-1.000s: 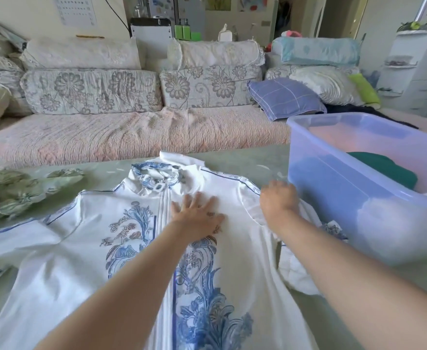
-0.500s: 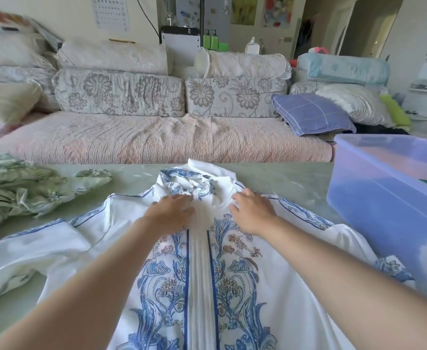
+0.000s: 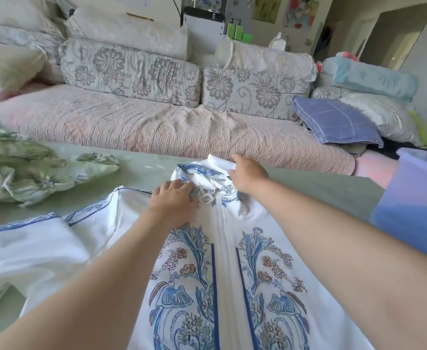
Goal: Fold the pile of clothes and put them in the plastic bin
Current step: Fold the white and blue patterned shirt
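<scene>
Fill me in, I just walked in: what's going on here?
A person is arranging a white zip-front top with blue floral print, spread on the table. The left hand grips its collar by the zipper; the right hand pinches the collar's far edge. It isn't folded yet. A crumpled green garment lies left, the plastic bin right.

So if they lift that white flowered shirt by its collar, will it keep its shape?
Probably floppy: the white shirt lies in soft wrinkles, and its collar bunches where the left hand and right hand grip it. Likely light; the sleeve lies crumpled.
</scene>
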Action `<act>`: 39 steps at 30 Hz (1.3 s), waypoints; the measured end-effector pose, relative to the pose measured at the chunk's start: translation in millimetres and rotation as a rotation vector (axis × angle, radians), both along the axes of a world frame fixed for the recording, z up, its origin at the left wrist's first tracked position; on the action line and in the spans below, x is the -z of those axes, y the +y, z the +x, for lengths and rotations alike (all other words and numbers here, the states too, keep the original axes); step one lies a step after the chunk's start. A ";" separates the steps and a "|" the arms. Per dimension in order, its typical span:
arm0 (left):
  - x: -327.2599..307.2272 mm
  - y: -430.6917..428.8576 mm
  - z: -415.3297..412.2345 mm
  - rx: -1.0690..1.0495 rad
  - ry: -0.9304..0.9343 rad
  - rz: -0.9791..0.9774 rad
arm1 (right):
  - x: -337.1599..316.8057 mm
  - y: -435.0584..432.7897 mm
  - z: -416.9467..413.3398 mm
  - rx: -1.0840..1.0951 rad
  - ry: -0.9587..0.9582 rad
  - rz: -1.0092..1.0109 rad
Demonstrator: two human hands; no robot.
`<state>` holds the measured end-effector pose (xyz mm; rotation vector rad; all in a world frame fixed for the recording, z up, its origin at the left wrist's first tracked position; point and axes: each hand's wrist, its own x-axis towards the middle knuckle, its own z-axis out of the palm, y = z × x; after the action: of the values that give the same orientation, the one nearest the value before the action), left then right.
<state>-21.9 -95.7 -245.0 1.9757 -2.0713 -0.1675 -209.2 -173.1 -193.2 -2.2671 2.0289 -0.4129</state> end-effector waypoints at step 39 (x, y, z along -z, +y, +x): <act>-69.7 207.8 23.6 0.128 -0.151 0.202 | -23.6 264.1 -38.5 -0.246 -0.406 0.290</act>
<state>1.7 112.1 -175.3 2.0243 -2.3629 -0.2715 -247.7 90.9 -169.6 -2.0228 1.4876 -0.4758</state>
